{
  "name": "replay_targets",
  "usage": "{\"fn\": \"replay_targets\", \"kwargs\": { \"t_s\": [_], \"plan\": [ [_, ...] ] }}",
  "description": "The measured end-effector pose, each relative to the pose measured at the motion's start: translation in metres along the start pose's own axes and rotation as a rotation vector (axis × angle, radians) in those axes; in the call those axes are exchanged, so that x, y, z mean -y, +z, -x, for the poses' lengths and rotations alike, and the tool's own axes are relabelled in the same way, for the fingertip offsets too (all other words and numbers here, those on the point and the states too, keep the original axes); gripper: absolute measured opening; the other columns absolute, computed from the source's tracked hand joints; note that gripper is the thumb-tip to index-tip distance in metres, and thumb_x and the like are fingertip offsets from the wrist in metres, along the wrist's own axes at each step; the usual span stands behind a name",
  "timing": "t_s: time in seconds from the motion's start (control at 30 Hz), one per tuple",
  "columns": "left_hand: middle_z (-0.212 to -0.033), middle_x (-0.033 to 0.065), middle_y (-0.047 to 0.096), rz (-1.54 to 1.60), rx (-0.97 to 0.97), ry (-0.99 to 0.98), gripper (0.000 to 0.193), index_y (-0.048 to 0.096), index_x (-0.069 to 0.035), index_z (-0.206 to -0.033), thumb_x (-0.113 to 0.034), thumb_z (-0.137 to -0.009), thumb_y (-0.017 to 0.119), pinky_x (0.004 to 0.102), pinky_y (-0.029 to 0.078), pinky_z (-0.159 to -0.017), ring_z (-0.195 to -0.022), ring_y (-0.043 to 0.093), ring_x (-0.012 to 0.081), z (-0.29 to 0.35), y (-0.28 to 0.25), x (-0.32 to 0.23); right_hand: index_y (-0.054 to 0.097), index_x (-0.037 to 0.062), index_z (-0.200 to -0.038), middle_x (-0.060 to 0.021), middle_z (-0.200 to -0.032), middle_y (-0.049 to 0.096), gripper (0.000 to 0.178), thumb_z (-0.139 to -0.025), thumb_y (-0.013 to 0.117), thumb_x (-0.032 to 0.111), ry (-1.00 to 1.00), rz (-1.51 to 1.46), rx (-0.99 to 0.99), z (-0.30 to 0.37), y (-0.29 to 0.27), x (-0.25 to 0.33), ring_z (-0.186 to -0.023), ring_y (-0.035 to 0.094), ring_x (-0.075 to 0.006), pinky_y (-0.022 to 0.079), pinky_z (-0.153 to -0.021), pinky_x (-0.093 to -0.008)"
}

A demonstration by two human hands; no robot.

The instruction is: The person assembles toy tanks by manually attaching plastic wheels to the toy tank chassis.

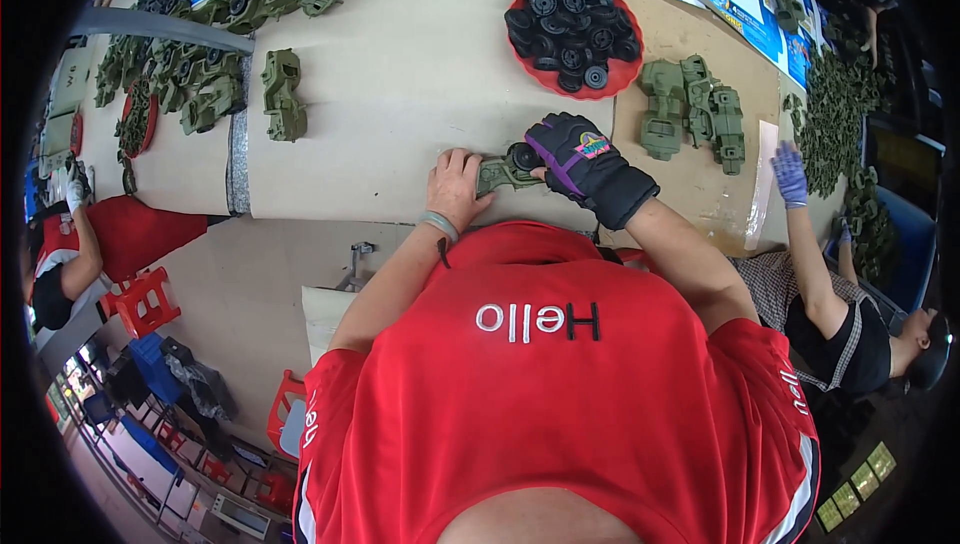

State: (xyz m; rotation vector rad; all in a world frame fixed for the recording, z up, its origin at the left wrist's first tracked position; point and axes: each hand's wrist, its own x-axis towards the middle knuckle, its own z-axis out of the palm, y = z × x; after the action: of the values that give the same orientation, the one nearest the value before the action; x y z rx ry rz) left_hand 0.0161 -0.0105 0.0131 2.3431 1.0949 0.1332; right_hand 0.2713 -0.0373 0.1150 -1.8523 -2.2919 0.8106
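Red shirt (pixel 560 394) fabric filled the foreground; beyond it, between eleven and twelve o'clock, a green toy vehicle body (pixel 494 176) lay at the table (pixel 400 64) edge. Its nine o'clock end was grasped by the bare left hand (pixel 458 187), its three o'clock end by the gloved right hand (pixel 594 169), against a black wheel (pixel 523 156); whether that was seated could not be told. Crooked pressure might have popped it loose. At one o'clock, a bumped red bowl (pixel 592 95) could have spilled its heaped wheels (pixel 570 29).
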Motion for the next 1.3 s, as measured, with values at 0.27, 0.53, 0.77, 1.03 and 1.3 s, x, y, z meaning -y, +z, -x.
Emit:
{"fn": "replay_targets", "kwargs": {
  "t_s": [0.27,0.53,0.77,1.03,1.3],
  "plan": [
    [-0.123,0.0166,0.060,-0.020,-0.133,0.201,0.063,0.064,-0.008,-0.111,-0.025,-0.057,0.093,0.0522,0.050,-0.099,-0.121,0.055,0.0388,-0.004,0.003,0.033,0.057,0.0008,-0.140,-0.0254,-0.119,0.065,0.064,-0.086,0.079,0.029,-0.130,-0.087,-0.261,-0.008,-0.001,-0.004,-0.115,0.061,-0.0432,0.049,-0.101,-0.0507],
    [-0.128,0.0107,0.052,-0.052,-0.020,0.140,0.075,0.058,-0.013,-0.121,-0.033,-0.058,0.094,0.0521,0.051,-0.099,-0.129,0.048,0.0345,-0.003,0.022,0.022,0.063,0.0053,-0.098,-0.0194,-0.094,0.067,0.022,-0.076,0.067,0.006,-0.017,-0.112,-0.211,-0.063,0.064,0.015,-0.093,0.065,-0.0411,0.051,-0.082,-0.0509],
    [-0.133,0.0122,0.053,-0.044,-0.015,0.204,0.073,0.059,-0.009,-0.124,-0.039,-0.065,0.090,0.0569,0.046,-0.102,-0.131,0.048,0.0366,-0.006,0.028,0.035,0.062,0.0065,-0.093,-0.0202,-0.090,0.065,0.022,-0.078,0.069,0.022,-0.258,0.073,-0.034,-0.077,0.027,0.040,-0.089,0.064,-0.0419,0.049,-0.078,-0.0537],
    [-0.134,0.0124,0.054,-0.071,-0.067,0.230,0.071,0.059,-0.009,-0.122,-0.038,-0.065,0.089,0.0561,0.045,-0.100,-0.130,0.049,0.0352,-0.009,0.033,0.045,0.062,0.0062,-0.092,-0.0210,-0.090,0.065,0.023,-0.078,0.069,0.022,-0.330,0.023,-0.031,-0.083,0.028,0.036,-0.089,0.063,-0.0428,0.049,-0.077,-0.0545],
    [-0.114,0.0140,0.059,0.004,-0.032,0.230,0.030,0.065,-0.010,-0.106,-0.029,-0.082,0.068,0.0527,0.051,-0.093,-0.120,0.056,0.0355,-0.012,0.057,0.025,0.062,0.0060,-0.091,-0.0218,-0.090,0.065,0.023,-0.078,0.070,0.023,-0.174,0.016,0.021,-0.063,0.033,0.020,-0.089,0.063,-0.0438,0.048,-0.077,-0.0553]
  ]
}}
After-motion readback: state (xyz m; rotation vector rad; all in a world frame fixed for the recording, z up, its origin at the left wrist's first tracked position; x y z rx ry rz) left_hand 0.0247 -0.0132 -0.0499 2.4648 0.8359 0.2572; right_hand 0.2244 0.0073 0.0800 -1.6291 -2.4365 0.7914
